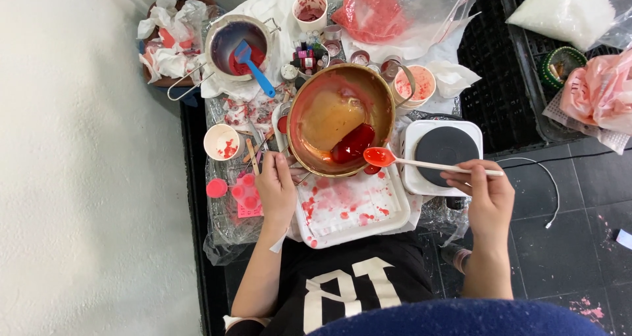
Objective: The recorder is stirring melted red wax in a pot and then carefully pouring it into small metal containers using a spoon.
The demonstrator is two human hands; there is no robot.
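My left hand (276, 188) is curled around the near rim and handle of the metal pot (341, 120), holding it tipped over the white tray (355, 211). Inside the pot: a pale cloudy patch, plus a red pool (353, 142) sitting low toward the near wall. My right hand (486, 192) is pinching the stick end of a spoon (421, 163); its red-coated bowl sits at the pot's near rim, just over the tray. The tray's bare floor is spattered red and it rests on the plastic-covered table (220, 227).

The hot plate (442, 153) is just right of the pot, touching the tray edge, and the spoon handle crosses over it. Left of the pot is a paper cup (222, 142) with red smears, with a pink mould (246, 196) near my left wrist. Far side: a second pot with a blue spatula (253, 66) in it, small bottles (307, 54), another paper cup (417, 84) with pink residue, crumpled stained tissues (168, 43), and a clear bag of red granules (382, 10).
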